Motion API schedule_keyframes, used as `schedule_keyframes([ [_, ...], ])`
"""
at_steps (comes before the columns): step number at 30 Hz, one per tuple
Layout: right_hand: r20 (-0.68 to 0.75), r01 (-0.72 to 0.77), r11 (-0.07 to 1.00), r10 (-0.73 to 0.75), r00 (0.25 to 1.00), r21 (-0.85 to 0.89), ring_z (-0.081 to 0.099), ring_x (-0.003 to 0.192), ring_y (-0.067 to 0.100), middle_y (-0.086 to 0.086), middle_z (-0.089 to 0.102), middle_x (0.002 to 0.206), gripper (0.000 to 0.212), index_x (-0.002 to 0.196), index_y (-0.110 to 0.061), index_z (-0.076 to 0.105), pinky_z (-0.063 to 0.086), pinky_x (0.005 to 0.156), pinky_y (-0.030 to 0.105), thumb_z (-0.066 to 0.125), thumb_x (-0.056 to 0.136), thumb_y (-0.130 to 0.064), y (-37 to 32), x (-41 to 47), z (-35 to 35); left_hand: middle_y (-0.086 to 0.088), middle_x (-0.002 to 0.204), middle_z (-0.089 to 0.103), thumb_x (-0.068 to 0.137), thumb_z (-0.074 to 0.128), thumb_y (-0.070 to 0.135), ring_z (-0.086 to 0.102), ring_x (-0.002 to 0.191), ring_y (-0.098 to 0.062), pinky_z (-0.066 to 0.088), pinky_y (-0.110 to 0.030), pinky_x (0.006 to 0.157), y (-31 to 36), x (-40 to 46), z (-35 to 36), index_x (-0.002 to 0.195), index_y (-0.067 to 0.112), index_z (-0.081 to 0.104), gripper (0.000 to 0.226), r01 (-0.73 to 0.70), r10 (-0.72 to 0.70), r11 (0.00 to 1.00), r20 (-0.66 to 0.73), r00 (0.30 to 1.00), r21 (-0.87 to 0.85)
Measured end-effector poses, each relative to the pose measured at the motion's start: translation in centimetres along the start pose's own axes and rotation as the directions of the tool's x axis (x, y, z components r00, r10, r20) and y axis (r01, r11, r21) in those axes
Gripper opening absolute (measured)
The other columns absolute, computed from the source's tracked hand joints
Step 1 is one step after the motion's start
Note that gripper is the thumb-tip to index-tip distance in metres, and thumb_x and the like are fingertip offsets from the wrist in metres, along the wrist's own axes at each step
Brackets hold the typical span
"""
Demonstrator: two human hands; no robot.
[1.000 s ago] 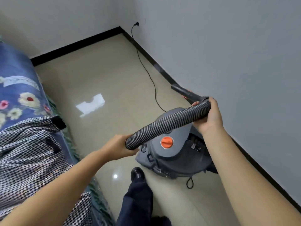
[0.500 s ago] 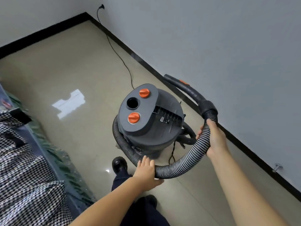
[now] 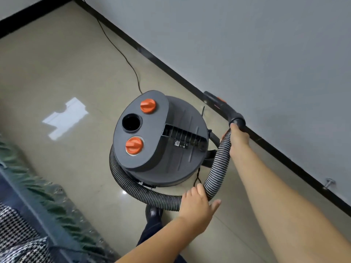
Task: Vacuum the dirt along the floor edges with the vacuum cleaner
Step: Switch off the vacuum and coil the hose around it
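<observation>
A dark grey canister vacuum cleaner [image 3: 171, 141] with two orange knobs stands on the tiled floor by the wall. Its ribbed hose [image 3: 144, 192] loops around the near side of the body and rises on the right to a black wand [image 3: 220, 105] that lies along the black skirting. My right hand [image 3: 238, 138] grips the hose just below the wand's collar. My left hand [image 3: 197, 204] rests on the hose's lowest bend with fingers loosely spread and thumb out.
A black skirting board [image 3: 171, 73] runs diagonally under the grey wall. The power cord [image 3: 123, 56] trails across the floor to the far corner. A bed with a green fringe [image 3: 38, 190] lies at left. My shoe [image 3: 152, 212] is under the hose. A door stop [image 3: 328, 184] sticks out of the skirting.
I have lowered the hose from above the canister to around its near side. My left hand slid along it and loosened. The view has shifted right and closer to the vacuum cleaner.
</observation>
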State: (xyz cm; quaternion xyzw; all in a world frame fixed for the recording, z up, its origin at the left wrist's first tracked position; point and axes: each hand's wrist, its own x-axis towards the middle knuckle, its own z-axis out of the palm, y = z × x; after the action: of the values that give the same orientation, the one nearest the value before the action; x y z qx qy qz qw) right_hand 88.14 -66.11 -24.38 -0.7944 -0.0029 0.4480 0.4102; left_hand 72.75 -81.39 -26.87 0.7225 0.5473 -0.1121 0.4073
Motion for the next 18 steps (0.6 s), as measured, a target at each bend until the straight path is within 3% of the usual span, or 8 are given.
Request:
schedule_keyframes([
  [1,0.005,-0.011,0.999,0.011,1.000,-0.034,0.065,0.074,0.023,0.012,0.064,0.093,0.032,0.112,-0.007,0.048,0.055,0.065,0.031,0.057,0.093,-0.031,0.4,0.9,0.9,-0.009,0.127,0.050,0.093,0.020,0.066,0.049,0.117,-0.027,0.038,-0.037,0.099,0.0,0.8,0.0,0.132,0.009,0.035,0.071,0.041,-0.040,0.998,0.033,0.999,-0.038],
  [3,0.012,-0.009,0.996,0.010,1.000,-0.093,0.066,0.078,0.024,0.015,0.066,0.105,0.038,0.117,-0.004,0.050,0.055,0.065,0.030,0.057,0.093,-0.031,1.1,2.5,2.2,-0.010,0.125,0.052,0.072,-0.007,0.077,0.051,0.115,-0.028,0.038,-0.038,0.098,0.0,2.2,-0.1,0.125,0.011,0.039,0.097,0.092,-0.089,0.990,0.037,0.995,-0.108],
  [5,0.000,0.013,0.988,-0.013,1.000,-0.151,0.066,0.092,0.028,0.016,0.064,0.116,0.045,0.127,-0.003,0.049,0.056,0.080,0.037,0.056,0.093,-0.032,1.4,4.1,3.0,-0.011,0.128,0.052,0.049,-0.024,0.077,0.049,0.119,-0.029,0.034,-0.040,0.104,0.4,3.6,-0.2,0.125,0.010,0.040,0.119,0.138,-0.131,0.981,0.062,0.989,-0.134],
  [6,-0.010,0.026,0.982,-0.028,1.000,-0.190,0.064,0.100,0.030,0.016,0.062,0.120,0.048,0.132,-0.004,0.047,0.054,0.088,0.041,0.054,0.094,-0.032,1.5,4.9,3.2,-0.012,0.130,0.052,0.048,-0.026,0.077,0.048,0.121,-0.030,0.032,-0.042,0.106,0.7,4.2,-0.1,0.125,0.010,0.040,0.122,0.171,-0.162,0.974,0.072,0.984,-0.146],
  [8,-0.008,0.054,0.962,-0.058,0.998,-0.269,0.061,0.100,0.030,0.015,0.060,0.120,0.048,0.135,-0.004,0.045,0.052,0.085,0.039,0.050,0.096,-0.033,2.0,6.3,3.5,-0.014,0.132,0.051,0.068,-0.013,0.079,0.046,0.124,-0.031,0.029,-0.045,0.107,1.5,5.4,0.3,0.127,0.009,0.040,0.106,0.248,-0.235,0.955,0.092,0.968,-0.164],
  [10,0.013,0.056,0.930,-0.055,0.998,-0.364,0.058,0.093,0.029,0.014,0.057,0.111,0.047,0.133,-0.004,0.044,0.048,0.077,0.036,0.045,0.098,-0.034,2.7,7.3,3.5,-0.013,0.134,0.050,0.092,0.013,0.068,0.045,0.125,-0.030,0.028,-0.045,0.107,2.4,6.9,0.8,0.133,0.010,0.038,0.075,0.307,-0.293,0.935,0.100,0.951,-0.179],
  [14,0.093,0.023,0.887,0.023,0.995,-0.462,0.060,0.096,0.033,0.018,0.059,0.107,0.047,0.125,-0.001,0.048,0.051,0.083,0.042,0.038,0.100,-0.039,3.9,8.3,3.5,-0.011,0.128,0.056,0.100,0.024,0.055,0.052,0.119,-0.029,0.034,-0.043,0.102,3.5,9.0,0.9,0.127,0.010,0.044,0.057,0.414,-0.403,0.896,0.096,0.910,-0.159],
  [18,0.285,0.003,0.909,0.128,0.950,-0.417,0.059,0.085,0.028,0.015,0.059,0.098,0.029,0.115,-0.005,0.052,0.048,0.070,0.034,0.043,0.101,-0.029,3.0,8.3,3.4,-0.009,0.123,0.059,0.100,0.026,0.053,0.055,0.114,-0.026,0.040,-0.037,0.098,3.3,9.0,1.4,0.125,0.009,0.046,0.054,0.454,-0.455,0.863,0.051,0.889,-0.220],
])
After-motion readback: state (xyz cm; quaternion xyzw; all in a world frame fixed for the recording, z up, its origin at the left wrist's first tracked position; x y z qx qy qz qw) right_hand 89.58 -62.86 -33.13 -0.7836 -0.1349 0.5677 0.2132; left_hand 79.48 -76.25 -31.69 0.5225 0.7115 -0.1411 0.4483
